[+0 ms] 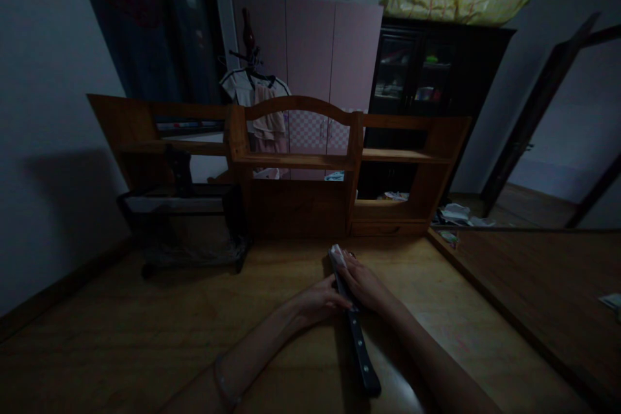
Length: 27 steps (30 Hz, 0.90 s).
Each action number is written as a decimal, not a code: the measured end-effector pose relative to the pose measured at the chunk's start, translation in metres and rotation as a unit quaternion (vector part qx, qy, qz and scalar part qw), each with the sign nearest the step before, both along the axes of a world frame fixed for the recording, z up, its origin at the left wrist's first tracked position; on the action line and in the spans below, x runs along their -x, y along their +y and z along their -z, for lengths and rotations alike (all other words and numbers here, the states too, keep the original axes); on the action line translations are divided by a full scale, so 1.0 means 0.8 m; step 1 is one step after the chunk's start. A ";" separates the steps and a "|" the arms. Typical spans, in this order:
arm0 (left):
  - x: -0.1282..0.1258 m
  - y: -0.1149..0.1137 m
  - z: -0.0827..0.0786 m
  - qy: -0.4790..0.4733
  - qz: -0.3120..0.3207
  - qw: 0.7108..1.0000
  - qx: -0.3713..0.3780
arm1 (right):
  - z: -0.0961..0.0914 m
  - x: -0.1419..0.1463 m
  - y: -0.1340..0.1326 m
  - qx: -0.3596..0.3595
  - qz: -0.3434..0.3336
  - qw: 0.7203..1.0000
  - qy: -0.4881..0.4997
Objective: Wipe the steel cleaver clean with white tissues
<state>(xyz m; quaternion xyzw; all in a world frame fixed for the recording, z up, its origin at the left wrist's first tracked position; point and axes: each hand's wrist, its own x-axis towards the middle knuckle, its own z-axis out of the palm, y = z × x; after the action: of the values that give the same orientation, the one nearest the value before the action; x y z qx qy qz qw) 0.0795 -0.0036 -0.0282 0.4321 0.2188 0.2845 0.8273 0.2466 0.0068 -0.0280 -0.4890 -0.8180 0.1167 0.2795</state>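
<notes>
A knife (361, 352) with a black riveted handle lies lengthwise in front of me, its handle end toward me and its blade pointing to the shelf. My left hand (324, 299) pinches the blade just beyond the handle, thumb and fingers closed on its sides. Farther along, my right hand (363, 279) is closed over a piece of white cloth or tissue (336, 254) at the blade's far end. The fingers hide much of the blade there. Under both hands is the wooden tabletop (233, 330).
At the left stands a dark-framed holder (179, 226) with a black handle (180, 171) rising from it. A wooden shelf unit (298, 160) runs along the table's back. A raised wooden edge (490, 297) borders the right side. The room is dim.
</notes>
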 end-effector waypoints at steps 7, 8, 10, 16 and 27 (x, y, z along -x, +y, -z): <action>-0.003 0.000 0.004 0.018 -0.003 1.000 -0.007 | -0.023 0.021 -0.021 -0.009 -0.074 0.997 0.004; -0.004 -0.001 0.004 0.015 -0.004 1.000 -0.011 | -0.024 0.023 -0.022 -0.013 -0.076 0.997 0.000; -0.005 -0.001 0.004 0.006 -0.001 1.000 -0.018 | -0.025 0.027 -0.023 -0.017 -0.077 0.997 -0.004; -0.006 -0.004 -0.004 0.001 0.004 1.000 -0.021 | -0.025 0.030 -0.020 -0.015 -0.049 0.999 0.006; -0.003 0.002 0.004 -0.005 0.020 1.000 -0.017 | -0.018 0.024 -0.010 -0.039 -0.016 0.999 0.023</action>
<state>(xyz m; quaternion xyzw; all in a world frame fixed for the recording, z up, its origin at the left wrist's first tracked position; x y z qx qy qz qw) 0.0816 -0.0020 -0.0314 0.4492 0.2008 0.2743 0.8262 0.2272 -0.0013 -0.0137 -0.4622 -0.8228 0.1005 0.3152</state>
